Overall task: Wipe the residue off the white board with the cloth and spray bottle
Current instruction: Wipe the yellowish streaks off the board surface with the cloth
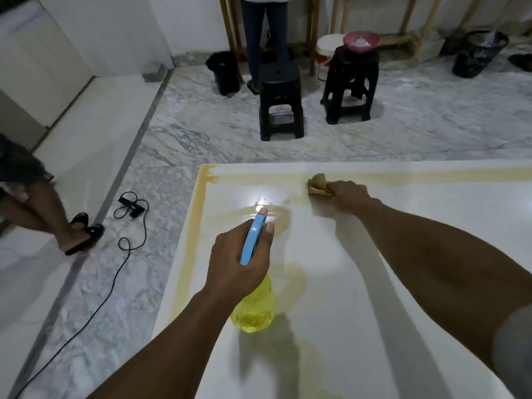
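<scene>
The white board (359, 283) lies flat and fills the lower right of the head view. Yellowish residue (403, 177) runs as a band along its far and left edges, with a wet smear near the middle. My left hand (239, 260) grips a spray bottle (254, 306) with a yellow body and a blue trigger head, its nozzle aimed at the smear. My right hand (349, 195) presses a tan cloth (318, 184) onto the board beside the far residue band.
Two black stools (280, 102) stand on the marble floor beyond the board, one carrying a pink bowl (361, 41). A person's legs (264, 38) stand behind them. Another person's foot (83, 234) and a black cable (126, 226) lie left of the board.
</scene>
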The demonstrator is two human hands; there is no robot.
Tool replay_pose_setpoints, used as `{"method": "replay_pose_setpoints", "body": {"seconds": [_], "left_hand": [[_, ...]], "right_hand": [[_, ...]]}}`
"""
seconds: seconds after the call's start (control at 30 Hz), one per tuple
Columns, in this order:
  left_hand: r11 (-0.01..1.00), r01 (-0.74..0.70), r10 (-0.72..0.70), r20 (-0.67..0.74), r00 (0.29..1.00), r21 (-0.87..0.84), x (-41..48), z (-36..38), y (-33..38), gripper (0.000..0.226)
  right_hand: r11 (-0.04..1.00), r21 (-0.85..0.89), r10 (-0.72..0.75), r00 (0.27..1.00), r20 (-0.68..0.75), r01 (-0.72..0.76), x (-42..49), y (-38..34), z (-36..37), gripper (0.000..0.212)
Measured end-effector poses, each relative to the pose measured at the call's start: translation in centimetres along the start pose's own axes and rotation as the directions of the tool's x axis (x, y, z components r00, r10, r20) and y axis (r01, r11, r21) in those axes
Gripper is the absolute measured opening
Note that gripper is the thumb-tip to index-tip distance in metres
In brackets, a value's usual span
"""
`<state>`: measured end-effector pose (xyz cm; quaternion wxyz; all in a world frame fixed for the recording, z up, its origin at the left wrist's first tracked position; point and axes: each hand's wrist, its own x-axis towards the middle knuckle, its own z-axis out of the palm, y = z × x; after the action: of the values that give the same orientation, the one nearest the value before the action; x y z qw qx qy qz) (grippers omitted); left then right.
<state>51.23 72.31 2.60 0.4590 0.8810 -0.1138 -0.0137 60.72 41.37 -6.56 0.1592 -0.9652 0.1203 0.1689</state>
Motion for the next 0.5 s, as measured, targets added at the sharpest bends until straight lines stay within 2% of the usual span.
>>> {"method": "replay_pose_setpoints", "body": {"seconds": [0.1, 0.23, 0.33, 0.5], "left_hand": [[1.0, 0.007, -0.007, -0.002, 1.0, -0.006, 0.6, 0.0, -1.0, 0.061], [1.0, 0.008, -0.008, -0.003, 1.0, 0.0, 0.2, -0.5, -1.5, 0.061], [1.0, -0.001, 0.001, 0.009, 1.0, 0.009, -1.4, -1.0, -0.9, 0.062], [0.999, -0.036, 0.035, 0.042, 0.999, 0.021, -6.1, -2.5, 0.5, 0.056]], "right_hand": [[0.998, -0.05, -0.05, 0.999, -0.005, 0.05, -1.4, 0.3, 4.1, 0.053], [0.995, 0.043, -0.081, 0.993, -0.082, 0.085, -4.8, 1.8, 7.8, 0.061], [0.995, 0.076, -0.059, 0.989, -0.138, 0.07, -9.7, 2.4, 10.4, 0.064], [0.985, 0.164, -0.038, 0.992, -0.119, 0.058, -20.2, 2.2, 15.2, 0.069]]}}
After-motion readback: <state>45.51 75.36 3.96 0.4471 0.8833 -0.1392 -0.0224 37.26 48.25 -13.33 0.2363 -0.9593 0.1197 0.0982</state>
